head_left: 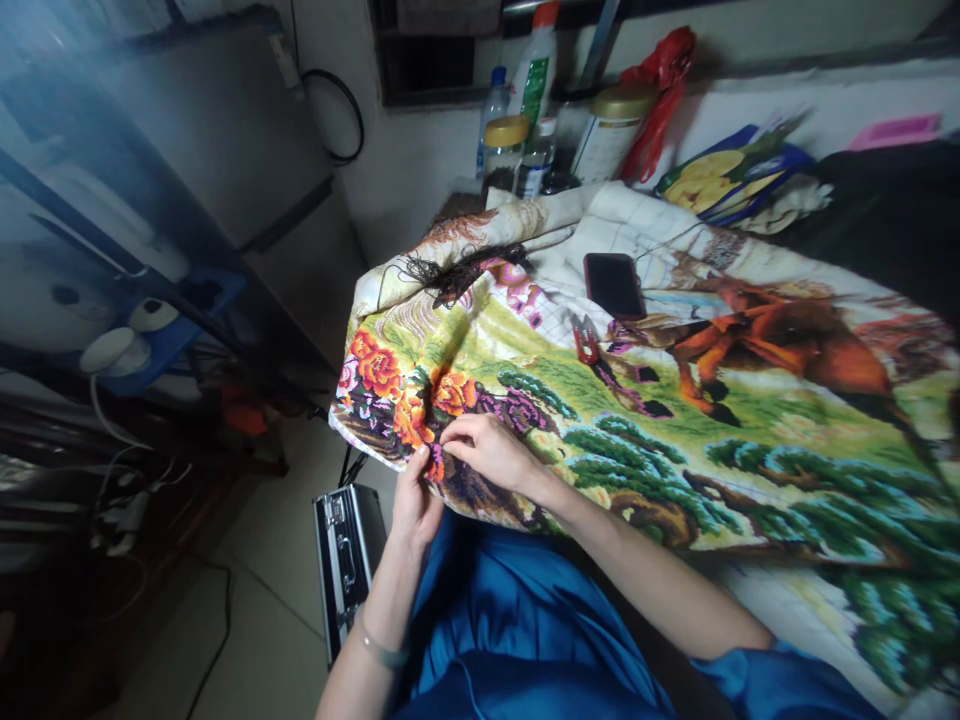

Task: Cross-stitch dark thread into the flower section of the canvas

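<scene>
A large cross-stitch cloth (517, 370) with orange flowers, green pines and brown horses spreads over the table and hangs toward my lap. My left hand (417, 505) grips its near edge, thumb on top and the other fingers mostly hidden. Just to the right, my right hand (487, 450) is closed in a pinch over the stitched flowers. Whatever sits between those fingertips is too small to make out. A bundle of dark threads (469, 275) lies on the cloth beyond my hands. Red-handled thread snips (586, 342) and a dark phone (614, 285) also rest on it.
Behind the cloth stand a yellow-lidded jar (505, 150), a white bottle with a red cap (535, 70) and a gold-lidded can (615, 125). A red plastic bag (664, 90) is beside them. A silver case (347, 560) stands on the floor at left.
</scene>
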Demonstrator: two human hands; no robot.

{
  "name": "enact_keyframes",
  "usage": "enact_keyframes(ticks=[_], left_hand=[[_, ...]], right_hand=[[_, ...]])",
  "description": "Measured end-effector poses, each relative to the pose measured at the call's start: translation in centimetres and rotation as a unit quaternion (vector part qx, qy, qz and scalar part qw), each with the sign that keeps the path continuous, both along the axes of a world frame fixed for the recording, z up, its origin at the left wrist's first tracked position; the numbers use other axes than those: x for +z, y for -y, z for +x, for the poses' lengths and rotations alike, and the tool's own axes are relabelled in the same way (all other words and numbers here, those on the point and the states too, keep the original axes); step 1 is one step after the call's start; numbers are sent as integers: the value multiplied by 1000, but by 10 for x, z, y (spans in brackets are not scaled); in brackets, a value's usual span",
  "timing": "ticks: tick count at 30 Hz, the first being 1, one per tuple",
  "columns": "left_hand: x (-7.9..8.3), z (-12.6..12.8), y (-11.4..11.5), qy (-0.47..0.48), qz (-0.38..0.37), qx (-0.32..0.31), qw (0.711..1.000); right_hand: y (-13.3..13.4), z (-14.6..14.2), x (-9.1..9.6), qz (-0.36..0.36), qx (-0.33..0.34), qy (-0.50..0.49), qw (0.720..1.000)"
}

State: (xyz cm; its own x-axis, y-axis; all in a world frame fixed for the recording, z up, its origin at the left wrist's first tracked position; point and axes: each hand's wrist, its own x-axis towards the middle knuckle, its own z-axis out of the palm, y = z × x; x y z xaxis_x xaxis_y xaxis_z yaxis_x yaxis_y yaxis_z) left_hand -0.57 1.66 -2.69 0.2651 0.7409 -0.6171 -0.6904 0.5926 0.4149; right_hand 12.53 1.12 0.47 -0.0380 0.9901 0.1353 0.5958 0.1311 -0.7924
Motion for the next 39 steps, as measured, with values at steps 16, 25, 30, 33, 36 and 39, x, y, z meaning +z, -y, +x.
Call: enact_keyframes(ticks=[16,25,30,33,36,39], left_hand=[[-9,-2,1,4,33,-10,999],[-4,0,2,2,22,12,1000],[-4,0,2,2,34,2,999],[-5,0,3,1,27,1,1000],[-7,0,3,-2,34,2,999],[-9,0,3,-1,36,5,999]], right_hand=[[-4,0,4,15,-25,-8,1000],[-9,-3,0,-18,-23,-176,984],[-10,-3,-3,-40,-27,-218,975],[-10,-3,-4,-32,-27,-219,975],[-10,-2,-6,-23,-26,-193,981],[-10,-1,-7,-16,-18,-158,987]])
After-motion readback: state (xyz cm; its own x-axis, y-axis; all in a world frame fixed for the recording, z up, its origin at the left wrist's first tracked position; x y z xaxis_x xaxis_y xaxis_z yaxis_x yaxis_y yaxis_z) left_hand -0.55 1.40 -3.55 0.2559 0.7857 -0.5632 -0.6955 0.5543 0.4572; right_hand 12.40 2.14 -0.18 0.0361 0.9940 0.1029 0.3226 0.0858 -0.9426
